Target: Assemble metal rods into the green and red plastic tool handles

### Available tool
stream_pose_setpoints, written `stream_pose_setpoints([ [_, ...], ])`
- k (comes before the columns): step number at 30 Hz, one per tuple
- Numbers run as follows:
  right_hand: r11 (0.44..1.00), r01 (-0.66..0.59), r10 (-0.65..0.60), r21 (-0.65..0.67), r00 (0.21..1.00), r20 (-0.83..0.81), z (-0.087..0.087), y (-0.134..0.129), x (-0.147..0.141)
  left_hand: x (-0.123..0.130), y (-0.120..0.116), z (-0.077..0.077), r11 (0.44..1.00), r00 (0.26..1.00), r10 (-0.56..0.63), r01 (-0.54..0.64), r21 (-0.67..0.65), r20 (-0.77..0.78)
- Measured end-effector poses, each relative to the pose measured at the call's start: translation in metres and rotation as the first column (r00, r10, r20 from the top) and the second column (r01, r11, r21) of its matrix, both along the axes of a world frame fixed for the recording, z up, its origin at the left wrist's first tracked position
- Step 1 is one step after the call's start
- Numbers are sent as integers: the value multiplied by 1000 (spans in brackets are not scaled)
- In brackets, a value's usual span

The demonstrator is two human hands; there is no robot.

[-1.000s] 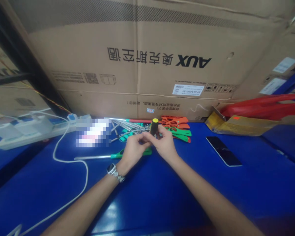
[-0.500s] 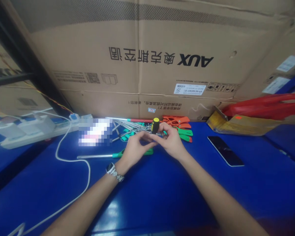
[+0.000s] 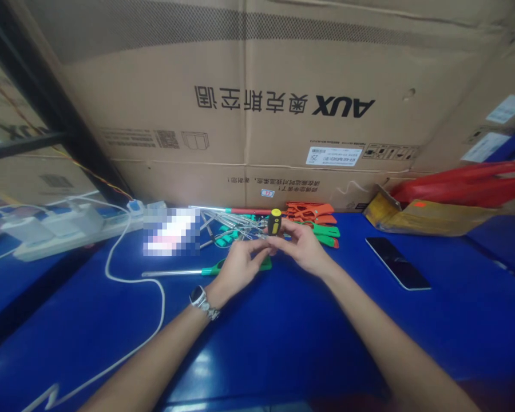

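A short black and yellow screwdriver handle (image 3: 275,222) stands up at the fingers of my right hand (image 3: 302,246), which are closed round it. My left hand (image 3: 239,264), with a watch (image 3: 198,296) on its wrist, is pinched at the fingertips and meets the right hand just below the handle. What its fingertips hold is too small to make out. Under and beyond my left hand lies a green lighter with a long metal tube (image 3: 175,273). Behind the hands is a pile of metal rods with teal parts (image 3: 229,228).
Orange tools (image 3: 311,212) and green ones (image 3: 326,230) lie behind my right hand. Rightward are a phone (image 3: 397,263) and a yellow box (image 3: 429,217) with red items. A power strip (image 3: 81,229) and white cable (image 3: 161,297) are at the left. A large carton (image 3: 240,57) stands behind.
The view has shifted slightly, so most things sit a little further right. My left fingertips have lowered a little from the screwdriver handle, and the handle tilts slightly differently.
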State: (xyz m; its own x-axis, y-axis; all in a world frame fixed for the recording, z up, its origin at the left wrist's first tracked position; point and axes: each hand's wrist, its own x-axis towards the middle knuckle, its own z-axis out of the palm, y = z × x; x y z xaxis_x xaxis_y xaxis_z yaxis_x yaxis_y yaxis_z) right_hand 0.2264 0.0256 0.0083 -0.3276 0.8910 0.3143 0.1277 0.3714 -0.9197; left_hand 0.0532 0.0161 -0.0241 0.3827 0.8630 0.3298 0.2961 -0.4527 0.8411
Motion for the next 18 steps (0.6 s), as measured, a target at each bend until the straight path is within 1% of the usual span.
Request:
stream_pose_setpoints([
  [3, 989, 146, -145, 30, 989, -39, -10, 3, -6, -6, -1, -1, 997, 995, 17, -9, 79, -99],
  [5, 970, 233, -229, 66, 971, -65, -17, 3, -11, -14, 0, -2, 988, 974, 50, -16, 150, -222],
  [7, 955, 289, -281, 68, 954, -100, -23, 3, -17, -21, 1, -2, 989, 932, 52, 2, 150, -360],
  [9, 954, 300, -296, 5, 944, -147, -25, 1, -22, -26, 2, -2, 993, 898, 31, 21, 113, -439],
  [10, 958, 284, -287, -44, 942, -174, -25, 0, -24, -27, 3, -2, 995, 890, 17, 31, 98, -456],
  [12, 968, 212, -238, -135, 948, -210, -24, -2, -26, -26, 4, -2, 996, 886, -3, 46, 80, -463],
  [15, 977, 33, -77, -209, 976, -205, -18, -4, -20, -24, 7, -5, 998, 908, 8, 16, 55, -419],
  [17, 966, -77, 28, -246, 980, -198, -14, -3, -14, -23, 8, -9, 999, 932, 36, -24, 36, -361],
  [18, 960, -107, 56, -258, 979, -197, -13, -2, -12, -23, 9, -12, 999, 942, 46, -39, 26, -332],
])
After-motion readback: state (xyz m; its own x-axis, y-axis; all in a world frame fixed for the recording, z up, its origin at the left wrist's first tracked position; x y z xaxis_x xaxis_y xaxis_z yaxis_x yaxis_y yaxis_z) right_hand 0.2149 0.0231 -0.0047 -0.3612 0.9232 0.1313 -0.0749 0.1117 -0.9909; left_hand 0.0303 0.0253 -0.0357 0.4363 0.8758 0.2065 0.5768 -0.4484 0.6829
